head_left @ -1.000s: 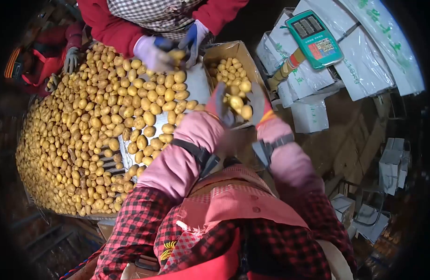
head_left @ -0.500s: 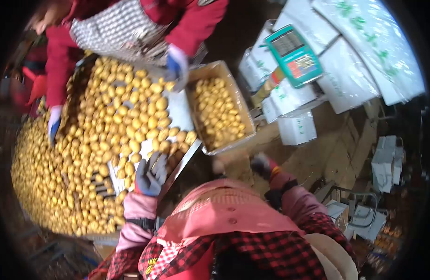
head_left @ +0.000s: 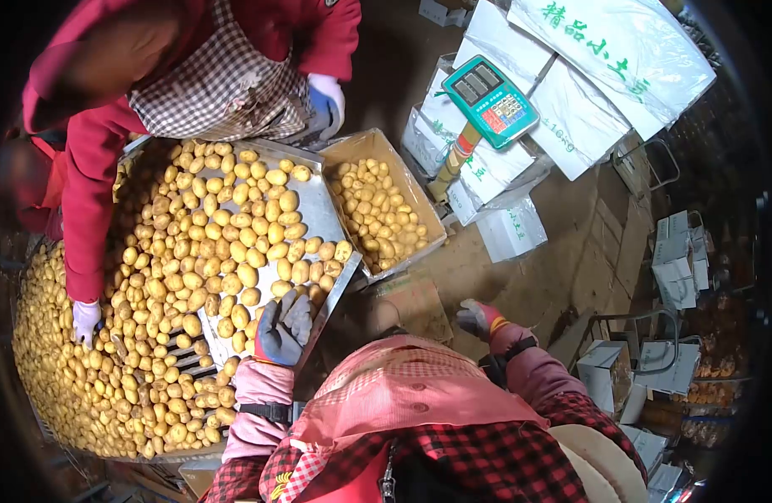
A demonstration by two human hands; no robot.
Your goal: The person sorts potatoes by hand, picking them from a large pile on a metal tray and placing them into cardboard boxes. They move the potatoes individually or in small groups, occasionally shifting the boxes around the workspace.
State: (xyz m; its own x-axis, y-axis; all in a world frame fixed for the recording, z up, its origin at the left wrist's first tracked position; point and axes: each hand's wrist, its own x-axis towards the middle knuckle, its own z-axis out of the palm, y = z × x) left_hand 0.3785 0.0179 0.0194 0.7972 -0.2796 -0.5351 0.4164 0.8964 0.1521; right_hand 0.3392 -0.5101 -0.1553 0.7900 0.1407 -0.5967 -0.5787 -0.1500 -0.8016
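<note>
My left hand (head_left: pixel 284 329), in a grey-and-blue glove, is at the near edge of a metal sorting table (head_left: pixel 321 220). Its fingers are slightly bent and apart, with the thumb spread, next to several yellow potatoes (head_left: pixel 246 274); I see nothing in its grasp. Off to the right, my right hand (head_left: pixel 476 318), also gloved, hangs over the floor with fingers loosely extended and touches nothing visible. Between my hands, beyond the table's corner, a lined carton (head_left: pixel 361 148) holds many small potatoes. Below it is a blurred brownish round shape (head_left: pixel 381 316) that I cannot make out.
Across the table a co-worker in a checked apron (head_left: pixel 222 88) has one gloved hand (head_left: pixel 86 321) among the potatoes and another (head_left: pixel 326 105) by the carton. A green scale display (head_left: pixel 491 101) stands beside stacked white boxes (head_left: pixel 570 109). A slatted grate (head_left: pixel 189 356) shows between potatoes.
The co-worker leans further over the table, and their hand by the carton has drawn back from the potatoes. My hands have shifted only slightly. The whole view has tilted a little.
</note>
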